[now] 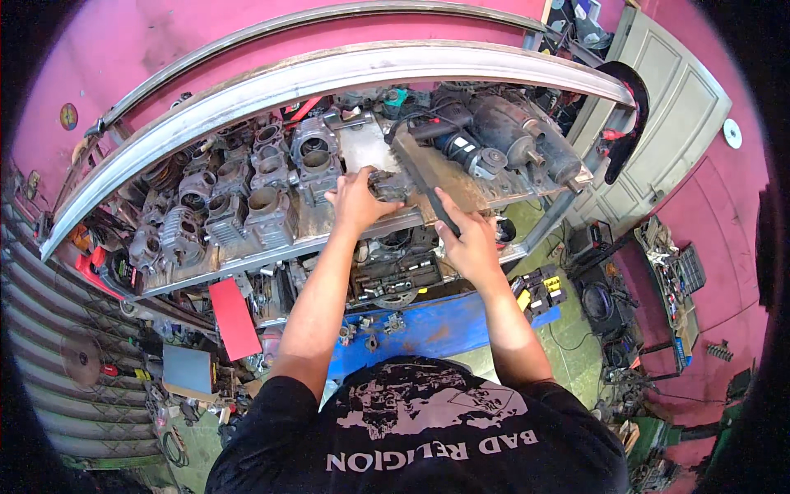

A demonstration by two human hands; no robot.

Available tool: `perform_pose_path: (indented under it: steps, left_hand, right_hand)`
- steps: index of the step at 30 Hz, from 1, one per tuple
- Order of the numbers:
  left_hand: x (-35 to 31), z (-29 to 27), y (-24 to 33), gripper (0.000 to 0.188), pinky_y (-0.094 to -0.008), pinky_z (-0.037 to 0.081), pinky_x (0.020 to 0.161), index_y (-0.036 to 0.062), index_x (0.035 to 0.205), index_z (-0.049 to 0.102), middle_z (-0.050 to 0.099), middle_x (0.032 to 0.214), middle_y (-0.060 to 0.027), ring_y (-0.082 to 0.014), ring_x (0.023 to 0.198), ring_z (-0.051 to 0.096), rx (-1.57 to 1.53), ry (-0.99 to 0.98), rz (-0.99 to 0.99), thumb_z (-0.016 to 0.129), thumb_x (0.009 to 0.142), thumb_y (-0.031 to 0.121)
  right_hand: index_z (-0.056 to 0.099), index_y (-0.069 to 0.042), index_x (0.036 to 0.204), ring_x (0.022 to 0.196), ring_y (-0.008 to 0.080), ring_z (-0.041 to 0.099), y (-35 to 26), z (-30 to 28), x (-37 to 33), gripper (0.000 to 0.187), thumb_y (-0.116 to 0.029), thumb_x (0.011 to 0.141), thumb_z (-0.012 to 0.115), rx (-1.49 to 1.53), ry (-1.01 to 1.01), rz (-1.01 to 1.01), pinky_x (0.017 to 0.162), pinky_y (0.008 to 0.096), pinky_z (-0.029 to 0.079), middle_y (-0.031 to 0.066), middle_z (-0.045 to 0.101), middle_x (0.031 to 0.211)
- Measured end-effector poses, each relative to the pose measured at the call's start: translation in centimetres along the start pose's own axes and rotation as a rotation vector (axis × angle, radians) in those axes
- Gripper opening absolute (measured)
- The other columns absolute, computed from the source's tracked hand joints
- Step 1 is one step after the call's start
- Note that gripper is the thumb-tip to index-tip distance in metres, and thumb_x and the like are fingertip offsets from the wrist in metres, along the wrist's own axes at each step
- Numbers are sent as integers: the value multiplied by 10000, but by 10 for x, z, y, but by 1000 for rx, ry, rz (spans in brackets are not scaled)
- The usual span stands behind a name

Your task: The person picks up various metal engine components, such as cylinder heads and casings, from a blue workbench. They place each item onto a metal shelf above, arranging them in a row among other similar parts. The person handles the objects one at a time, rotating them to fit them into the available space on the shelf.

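Note:
My left hand [360, 202] grips a dark metal engine part [388, 186] at the front edge of the workbench, thumb on its near side and fingers behind it. In my right hand [472, 240] is a long dark brush [420, 165], probably a wire brush, held by its handle. Its head points away from me and stands just right of the engine part; whether the two touch I cannot tell. Left of my left hand, several grey engine cylinders [270, 216] stand in rows. An angle grinder [471, 153] lies to the right of the brush.
Two large dark canisters [504, 125] lie at the bench's right end. A pale metal beam [346, 70] crosses above the bench. Below sit a shelf of metal parts [399, 276] and a blue board [436, 329] with small parts. A red panel [234, 319] hangs at the left.

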State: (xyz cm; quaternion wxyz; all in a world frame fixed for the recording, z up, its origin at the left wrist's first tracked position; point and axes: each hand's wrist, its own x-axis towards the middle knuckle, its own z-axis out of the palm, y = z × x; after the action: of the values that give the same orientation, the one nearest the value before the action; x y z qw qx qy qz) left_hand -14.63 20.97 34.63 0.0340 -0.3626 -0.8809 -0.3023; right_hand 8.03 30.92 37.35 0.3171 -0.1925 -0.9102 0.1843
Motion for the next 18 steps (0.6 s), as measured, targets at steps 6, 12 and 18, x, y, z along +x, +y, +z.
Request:
perform_pose_path:
  steps: [6, 12, 18]
  left_hand:
    - [9, 13, -29, 1010, -697, 348, 1070, 152, 1423, 601, 660, 1340, -188, -348, 1334, 537, -14, -6, -40, 952, 561, 543]
    - [9, 4, -10, 1009, -716, 333, 1097, 151, 1417, 625, 682, 1306, -193, -346, 1316, 556, 47, -61, -129, 941, 562, 583]
    - [9, 7, -24, 1001, -700, 353, 1100, 140, 1397, 637, 678, 1308, -192, -348, 1320, 547, 17, -43, -134, 930, 567, 617]
  right_hand:
    - [583, -251, 1469, 1047, 370, 709, 6, 50, 37, 541, -291, 933, 651, -66, -60, 44, 1008, 500, 403, 123, 778, 1024]
    - [563, -221, 1487, 1032, 351, 726, -38, 11, 76, 527, -307, 967, 564, -342, -391, 101, 1012, 568, 398, 183, 765, 1049]
    - [686, -103, 1301, 1004, 299, 748, -61, -16, 99, 481, -293, 862, 636, -414, -483, 57, 976, 581, 415, 125, 781, 1060]
